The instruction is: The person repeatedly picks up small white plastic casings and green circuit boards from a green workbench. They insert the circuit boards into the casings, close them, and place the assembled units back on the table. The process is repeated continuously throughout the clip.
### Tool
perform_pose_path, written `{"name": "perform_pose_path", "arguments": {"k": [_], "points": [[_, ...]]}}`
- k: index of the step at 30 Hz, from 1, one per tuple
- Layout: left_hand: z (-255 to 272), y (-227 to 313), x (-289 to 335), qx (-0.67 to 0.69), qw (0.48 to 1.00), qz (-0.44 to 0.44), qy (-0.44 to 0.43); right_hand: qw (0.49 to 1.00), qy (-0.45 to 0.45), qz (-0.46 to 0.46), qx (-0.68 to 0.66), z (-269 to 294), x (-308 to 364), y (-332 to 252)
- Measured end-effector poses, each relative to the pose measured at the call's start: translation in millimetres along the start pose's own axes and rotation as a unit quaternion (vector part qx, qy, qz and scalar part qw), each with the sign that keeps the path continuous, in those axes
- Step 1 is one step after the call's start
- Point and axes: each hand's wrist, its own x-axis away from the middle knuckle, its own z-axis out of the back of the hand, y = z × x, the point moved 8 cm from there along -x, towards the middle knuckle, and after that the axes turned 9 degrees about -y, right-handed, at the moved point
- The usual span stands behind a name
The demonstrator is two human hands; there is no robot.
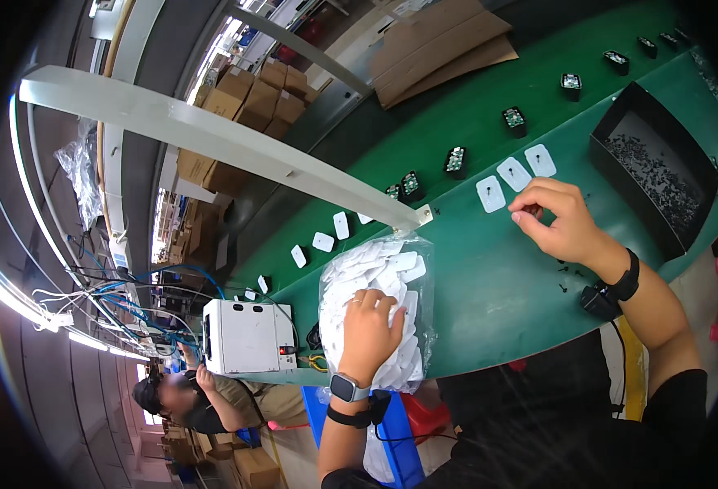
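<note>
My left hand (369, 330) rests on a pile of white plastic plates (379, 267) in a clear plastic bag (427, 295). Its fingers are slightly bent and apart, and no plate is visibly gripped. My right hand (561, 218) is over the green bench, thumb and forefinger pinched together; anything between them is too small to make out. Just beyond its fingertips lie three white rounded plates, a left one (490, 195), a middle one (515, 174) and a right one (541, 160), each with a small black screw-like piece on it.
A black tray (656, 175) of small black screws stands at the right. Black housings with circuit boards (455, 161) line the green belt (538, 49). A metal post (212, 134) crosses overhead. Left are a white machine (249, 336) and another person (212, 399). Loose screws (563, 287) lie nearby.
</note>
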Motion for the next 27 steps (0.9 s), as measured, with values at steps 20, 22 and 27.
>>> {"name": "perform_pose_path", "arguments": {"k": [20, 22, 27], "points": [[-84, -40, -91, -0.166, 0.975, 0.133, -0.066, 0.821, -0.528, -0.144, 0.164, -13, 47, 28], [-85, -50, -89, -0.146, 0.978, 0.128, -0.078, 0.806, -0.534, -0.133, 0.218, -24, 55, 19], [-74, -62, -91, -0.196, 0.969, 0.131, -0.071, 0.799, -0.526, -0.086, 0.277, -49, 63, 9]]}}
